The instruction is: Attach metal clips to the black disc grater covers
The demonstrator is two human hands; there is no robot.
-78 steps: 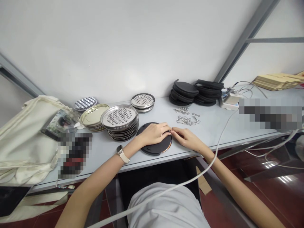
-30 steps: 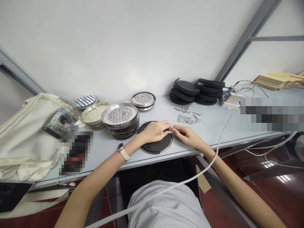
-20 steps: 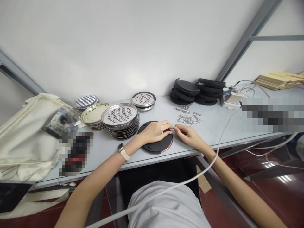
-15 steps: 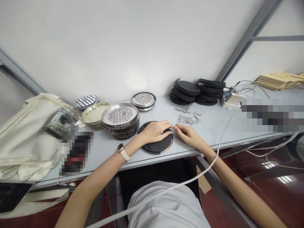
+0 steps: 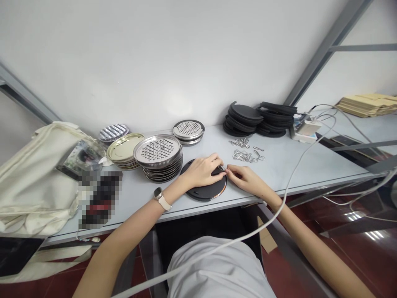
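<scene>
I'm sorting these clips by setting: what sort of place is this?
Probably a small assembly workshop: stacked metal discs, stacked black round pieces and scattered small metal clips share one long table.

Stacked grater discs (image 5: 159,154) suggest a small workshop.

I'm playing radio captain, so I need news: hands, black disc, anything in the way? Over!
Left hand rests on black disc. Right hand pinches small metal clip by disc's edge. White cable crosses in front of right forearm.
</scene>
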